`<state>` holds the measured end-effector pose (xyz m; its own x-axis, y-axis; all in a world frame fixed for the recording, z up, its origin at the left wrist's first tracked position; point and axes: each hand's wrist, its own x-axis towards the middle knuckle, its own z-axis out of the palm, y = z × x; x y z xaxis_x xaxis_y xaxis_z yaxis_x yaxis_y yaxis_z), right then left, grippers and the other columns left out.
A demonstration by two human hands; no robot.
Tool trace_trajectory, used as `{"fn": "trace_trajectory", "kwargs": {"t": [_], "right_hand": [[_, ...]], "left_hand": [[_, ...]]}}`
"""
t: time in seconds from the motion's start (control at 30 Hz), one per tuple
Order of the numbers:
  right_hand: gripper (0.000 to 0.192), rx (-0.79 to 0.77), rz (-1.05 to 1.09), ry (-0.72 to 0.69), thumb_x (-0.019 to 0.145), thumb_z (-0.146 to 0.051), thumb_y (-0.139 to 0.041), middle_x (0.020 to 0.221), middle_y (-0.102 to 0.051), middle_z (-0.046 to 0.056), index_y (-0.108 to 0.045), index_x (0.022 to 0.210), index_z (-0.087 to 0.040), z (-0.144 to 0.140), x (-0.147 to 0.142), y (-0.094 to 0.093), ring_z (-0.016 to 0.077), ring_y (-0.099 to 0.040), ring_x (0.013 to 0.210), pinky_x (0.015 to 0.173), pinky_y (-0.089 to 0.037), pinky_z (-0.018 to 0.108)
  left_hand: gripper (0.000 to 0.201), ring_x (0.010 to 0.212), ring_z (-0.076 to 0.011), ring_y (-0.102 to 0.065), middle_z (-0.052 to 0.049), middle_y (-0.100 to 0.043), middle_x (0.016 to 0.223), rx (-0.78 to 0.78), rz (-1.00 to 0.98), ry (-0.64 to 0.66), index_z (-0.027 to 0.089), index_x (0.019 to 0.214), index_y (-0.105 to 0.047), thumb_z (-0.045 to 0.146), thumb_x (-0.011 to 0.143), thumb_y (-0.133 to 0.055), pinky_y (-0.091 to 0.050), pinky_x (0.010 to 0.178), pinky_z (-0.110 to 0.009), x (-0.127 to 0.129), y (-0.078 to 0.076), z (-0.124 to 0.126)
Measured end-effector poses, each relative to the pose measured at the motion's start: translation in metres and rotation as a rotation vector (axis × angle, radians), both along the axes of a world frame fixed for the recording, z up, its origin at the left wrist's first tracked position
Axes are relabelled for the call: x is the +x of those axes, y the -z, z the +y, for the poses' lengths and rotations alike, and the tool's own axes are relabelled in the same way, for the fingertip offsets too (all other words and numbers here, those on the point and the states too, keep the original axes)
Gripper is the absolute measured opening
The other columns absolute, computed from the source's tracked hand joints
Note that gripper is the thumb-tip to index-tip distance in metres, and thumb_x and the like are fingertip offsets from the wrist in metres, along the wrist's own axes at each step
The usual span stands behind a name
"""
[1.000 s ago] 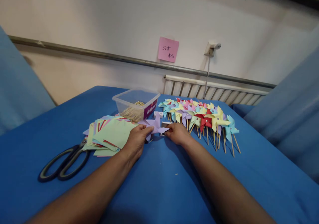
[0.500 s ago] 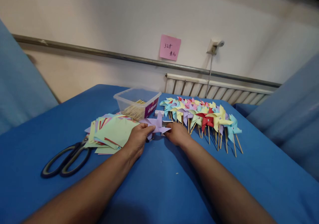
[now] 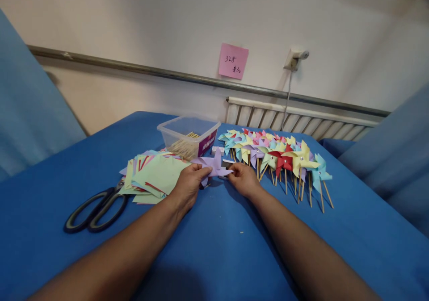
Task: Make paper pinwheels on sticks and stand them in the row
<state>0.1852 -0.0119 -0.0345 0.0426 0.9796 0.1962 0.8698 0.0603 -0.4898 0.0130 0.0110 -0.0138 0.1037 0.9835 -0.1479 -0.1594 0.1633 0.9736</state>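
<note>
In my left hand (image 3: 187, 186) is a purple paper pinwheel (image 3: 214, 165), its edge pinched between thumb and fingers. My right hand (image 3: 244, 179) is closed, its fingertips pressed together at the pinwheel's right tip. Whether they grip the paper or something small is too hard to make out. Behind those fingertips, partly covered, lies a small grey tray or box (image 3: 228, 162). A small white box (image 3: 217, 150) sits just beyond the pinwheel. Left of my left hand is a pile of coloured paper sheets (image 3: 157, 173), pale green on top.
Black-handled scissors (image 3: 97, 211) lie at the left, blades under the papers. A clear plastic tub (image 3: 187, 124) of thin sticks stands behind. Several finished pinwheels (image 3: 284, 158) on sticks are at the right. Blue cloth (image 3: 214, 252) covers the table, with a radiator (image 3: 301, 113) behind.
The whole view has shifted slightly, so things sit farther right. My right fingertips have come up from the small grey tray to the pinwheel's tip. My left hand keeps its hold.
</note>
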Motion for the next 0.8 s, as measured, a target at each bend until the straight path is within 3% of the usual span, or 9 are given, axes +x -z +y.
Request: {"fn": "trace_trajectory", "kwargs": {"t": [0.13,0.27,0.47,0.8], "right_hand": [[0.022,-0.013,0.008,0.019,0.087,-0.029,-0.048,0.083,-0.067,0.001,-0.065,0.095,-0.019,0.002,0.000,0.003,0.0133,-0.060,0.075,0.067,-0.042,0.022],[0.026,-0.030,-0.050,0.005,0.085,-0.027,-0.051,0.095,-0.066,0.005,-0.066,0.107,-0.023,-0.001,-0.002,-0.006,0.0167,-0.061,0.088,0.076,-0.042,0.025],[0.029,-0.082,-0.161,-0.066,0.084,-0.034,-0.055,0.103,-0.064,0.006,-0.066,0.110,-0.028,-0.007,-0.004,-0.023,0.0198,-0.060,0.095,0.080,-0.041,0.027],[0.027,-0.097,-0.243,-0.052,0.087,-0.032,-0.048,0.103,-0.063,0.008,-0.065,0.107,-0.024,-0.007,-0.011,-0.027,0.0206,-0.061,0.093,0.077,-0.043,0.029]], "left_hand": [[0.026,0.042,-0.0102,-0.047,0.004,-0.054,0.047,-0.002,0.000,0.001,0.017,0.062,-0.052,0.029,0.056,-0.074,-0.030,0.042,-0.022,0.000,0.001,0.000],[0.026,0.042,-0.0100,-0.047,0.004,-0.054,0.048,0.003,0.002,0.004,0.017,0.063,-0.052,0.030,0.056,-0.074,-0.029,0.041,-0.022,-0.001,0.003,0.001],[0.025,0.041,-0.0090,-0.044,0.004,-0.052,0.047,0.011,0.008,0.014,0.017,0.062,-0.053,0.030,0.057,-0.074,-0.029,0.041,-0.022,0.000,0.003,0.002],[0.027,0.042,-0.0099,-0.046,0.004,-0.054,0.048,0.006,0.013,0.013,0.017,0.063,-0.053,0.031,0.055,-0.074,-0.031,0.042,-0.023,0.000,-0.001,0.000]]}}
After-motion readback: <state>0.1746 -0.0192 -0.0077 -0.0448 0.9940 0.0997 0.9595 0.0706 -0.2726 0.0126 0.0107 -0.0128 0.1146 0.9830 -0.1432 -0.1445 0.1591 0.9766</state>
